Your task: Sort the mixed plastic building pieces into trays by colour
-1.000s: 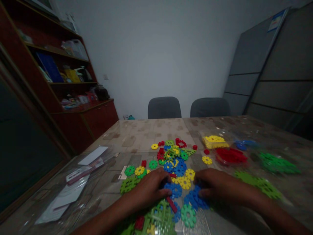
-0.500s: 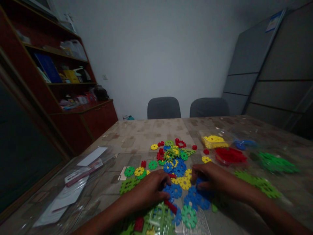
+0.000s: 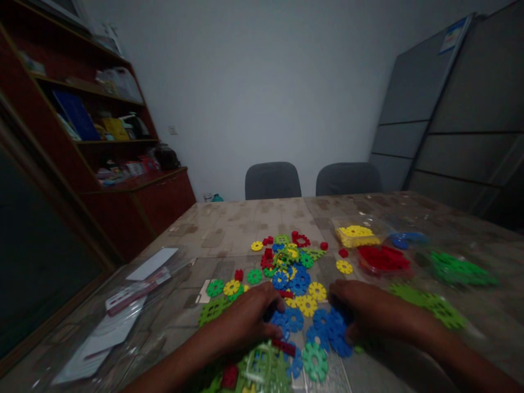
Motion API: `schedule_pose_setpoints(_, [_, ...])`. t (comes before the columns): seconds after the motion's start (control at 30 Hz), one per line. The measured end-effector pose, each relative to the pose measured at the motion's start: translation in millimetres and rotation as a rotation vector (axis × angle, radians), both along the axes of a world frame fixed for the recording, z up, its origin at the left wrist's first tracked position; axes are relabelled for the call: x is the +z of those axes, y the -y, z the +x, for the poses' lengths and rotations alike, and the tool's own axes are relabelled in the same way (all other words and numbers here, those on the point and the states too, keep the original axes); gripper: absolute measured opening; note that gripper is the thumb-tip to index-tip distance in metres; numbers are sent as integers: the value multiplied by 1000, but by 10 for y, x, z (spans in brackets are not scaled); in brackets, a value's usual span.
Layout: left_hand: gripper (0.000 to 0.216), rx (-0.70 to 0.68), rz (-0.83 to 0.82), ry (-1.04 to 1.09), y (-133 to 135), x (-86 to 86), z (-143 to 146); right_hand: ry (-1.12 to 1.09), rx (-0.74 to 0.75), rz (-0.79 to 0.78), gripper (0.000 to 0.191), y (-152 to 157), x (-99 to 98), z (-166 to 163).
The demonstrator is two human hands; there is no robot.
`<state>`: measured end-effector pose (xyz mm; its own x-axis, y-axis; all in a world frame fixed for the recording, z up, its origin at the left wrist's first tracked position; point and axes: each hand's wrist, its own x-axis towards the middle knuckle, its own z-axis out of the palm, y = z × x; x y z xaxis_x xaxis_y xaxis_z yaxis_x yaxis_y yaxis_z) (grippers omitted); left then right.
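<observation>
A heap of flat plastic gear-shaped pieces (image 3: 292, 267) in blue, yellow, green and red lies on the table (image 3: 245, 224). My left hand (image 3: 248, 316) rests curled on the table, fingertips pinching a blue piece (image 3: 286, 319). My right hand (image 3: 362, 311) lies just right of it, fingers curled onto a cluster of blue pieces (image 3: 331, 330). A green piece (image 3: 314, 361) and a green lattice assembly (image 3: 262, 371) with a red bar (image 3: 284, 346) sit close in front of me.
Sorted piles lie at the right: yellow (image 3: 355, 234), red (image 3: 382, 259), blue (image 3: 403, 238), green (image 3: 458, 270) and light green (image 3: 429, 305). Plastic bags with papers (image 3: 123, 305) lie at the left. Two grey chairs (image 3: 272, 180) stand behind the table, and a red shelf unit (image 3: 102, 158) at the left.
My right hand drew back slightly toward me over the blue pieces, then settled on them. My left hand stayed almost in place. The view shifted a little.
</observation>
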<state>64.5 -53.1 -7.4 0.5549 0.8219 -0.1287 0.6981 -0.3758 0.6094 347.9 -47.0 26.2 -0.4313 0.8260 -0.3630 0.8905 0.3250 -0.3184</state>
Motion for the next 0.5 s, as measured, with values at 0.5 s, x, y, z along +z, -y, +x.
schedule_pose_setpoints(0.5, [7,69,-128,214,4,71,71,-256,33,9,34,-24,-83,-110])
